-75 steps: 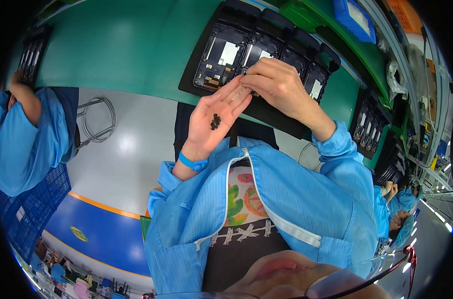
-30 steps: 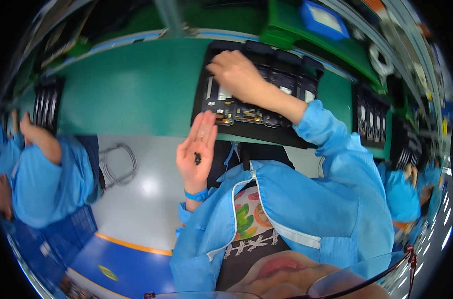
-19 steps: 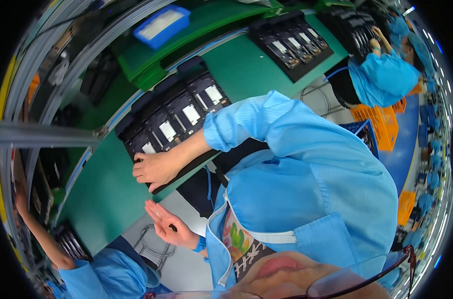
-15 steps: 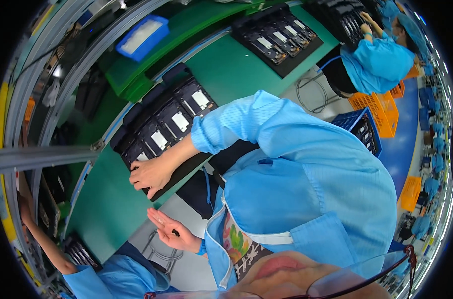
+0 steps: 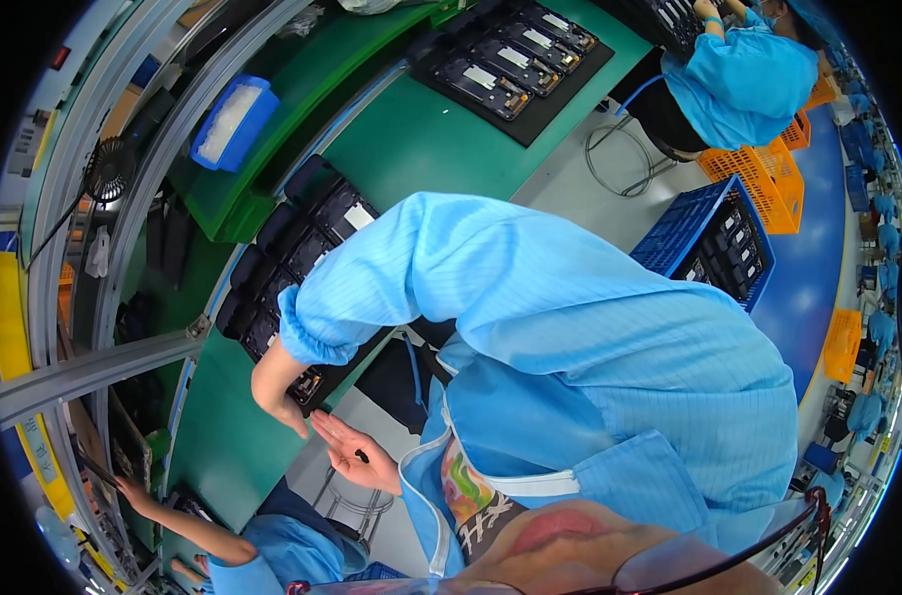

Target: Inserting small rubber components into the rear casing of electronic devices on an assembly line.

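Left hand point(image 5: 350, 454) lies open, small dark parts point(image 5: 360, 457) on its palm; right hand point(image 5: 284, 409) at the black tray's point(image 5: 290, 263) edge, grip hidden, can't tell.

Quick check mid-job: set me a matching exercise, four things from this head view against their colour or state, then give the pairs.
Things:
1. left hand
2. right hand
3. bin on the shelf
4. crate beside the far co-worker

Colour or state:
A. orange
B. palm up, small dark parts lying on it
C. blue with pale contents
D. at the near end of the black tray of devices on the green bench

Pairs: 1-B, 2-D, 3-C, 4-A
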The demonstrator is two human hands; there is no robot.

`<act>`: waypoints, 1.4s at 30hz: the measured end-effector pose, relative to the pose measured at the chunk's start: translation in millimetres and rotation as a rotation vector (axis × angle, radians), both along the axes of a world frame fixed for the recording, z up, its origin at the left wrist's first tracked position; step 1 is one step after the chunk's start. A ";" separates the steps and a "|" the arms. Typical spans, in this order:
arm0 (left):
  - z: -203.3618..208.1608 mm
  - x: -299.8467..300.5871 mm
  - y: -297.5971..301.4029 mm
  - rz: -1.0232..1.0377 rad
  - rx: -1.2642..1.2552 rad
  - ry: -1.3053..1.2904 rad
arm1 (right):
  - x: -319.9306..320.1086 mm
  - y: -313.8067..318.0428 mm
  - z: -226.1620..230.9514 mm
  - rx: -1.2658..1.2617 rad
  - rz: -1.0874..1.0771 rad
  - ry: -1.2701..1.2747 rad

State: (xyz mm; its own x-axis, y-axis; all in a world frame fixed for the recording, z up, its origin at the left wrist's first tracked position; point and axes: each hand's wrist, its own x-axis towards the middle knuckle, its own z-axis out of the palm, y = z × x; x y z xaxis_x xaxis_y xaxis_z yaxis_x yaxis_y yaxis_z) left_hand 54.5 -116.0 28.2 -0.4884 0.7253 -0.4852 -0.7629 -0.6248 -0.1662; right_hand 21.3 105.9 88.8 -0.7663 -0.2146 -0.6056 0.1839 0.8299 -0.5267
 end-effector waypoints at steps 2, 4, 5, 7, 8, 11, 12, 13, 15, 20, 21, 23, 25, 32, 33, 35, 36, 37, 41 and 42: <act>0.7 -0.2 -2.7 0.000 -0.038 0.053 | 10.9 -5.7 13.3 0.009 -0.029 0.016; -4.5 -3.6 -11.4 -0.013 0.008 0.093 | 14.2 -13.1 22.6 0.016 -0.041 0.028; -8.0 -4.3 -9.7 -0.056 0.060 0.129 | 17.0 -9.3 20.9 0.023 -0.069 0.033; -15.4 -7.5 -10.4 -0.121 0.158 0.198 | 2.0 6.9 -16.1 -0.200 0.084 0.268; -17.5 -8.6 -12.9 -0.137 0.212 0.229 | -10.3 -8.5 -16.3 0.023 0.027 0.169; -21.3 -4.7 10.2 -0.231 0.211 0.238 | -39.7 -6.5 -66.9 0.281 -0.147 0.044; -24.4 -9.1 -1.1 -0.184 0.198 0.242 | -31.7 -27.3 -63.7 0.332 -0.142 0.193; -25.9 -11.1 -7.0 -0.149 0.187 0.252 | -16.2 -39.3 -59.1 0.381 -0.158 0.339; -25.5 -11.5 -10.5 -0.120 0.176 0.267 | -2.7 -33.7 -62.8 0.426 -0.182 0.490; -18.7 -9.5 -5.5 -0.131 0.138 0.281 | 22.8 7.6 -98.0 0.335 -0.314 1.268; -17.1 -9.4 -5.8 -0.097 0.130 0.292 | 24.8 6.1 -100.3 0.317 -0.316 1.308; -14.5 -8.3 -4.9 -0.166 0.096 0.303 | 33.3 8.5 -96.1 0.265 -0.335 1.249; -11.9 -4.6 -5.5 -0.157 0.066 0.274 | 41.8 10.3 -89.6 0.273 -0.314 1.216; -20.4 0.7 -13.4 -0.167 0.071 0.208 | 103.8 27.8 -82.6 0.194 -0.295 1.240; -18.4 2.3 -12.6 -0.143 0.072 0.215 | 114.2 31.6 -81.2 0.177 -0.305 1.234; -12.8 2.9 -9.3 -0.163 0.070 0.177 | 135.1 40.0 -80.0 0.155 -0.297 1.173; -11.1 3.2 -8.1 -0.162 0.083 0.155 | 146.0 44.8 -78.2 0.146 -0.288 1.161; -11.0 3.0 -7.4 -0.133 0.081 0.158 | 156.4 49.3 -75.5 0.135 -0.278 1.148; -12.3 2.8 3.3 -0.154 0.109 0.196 | 190.9 68.4 -56.0 0.143 -0.238 0.949; -10.5 3.6 9.7 -0.203 0.106 0.202 | 201.2 72.1 -50.8 0.158 -0.242 0.954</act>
State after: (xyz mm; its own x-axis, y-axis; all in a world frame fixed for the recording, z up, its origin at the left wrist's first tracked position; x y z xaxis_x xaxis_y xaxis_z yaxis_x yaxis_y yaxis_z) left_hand 58.1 -106.2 17.8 -0.4070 0.8594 -0.3096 -0.8948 -0.4432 -0.0540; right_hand 222.5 178.0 38.0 -0.9597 0.0421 0.2780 -0.0849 0.8992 -0.4292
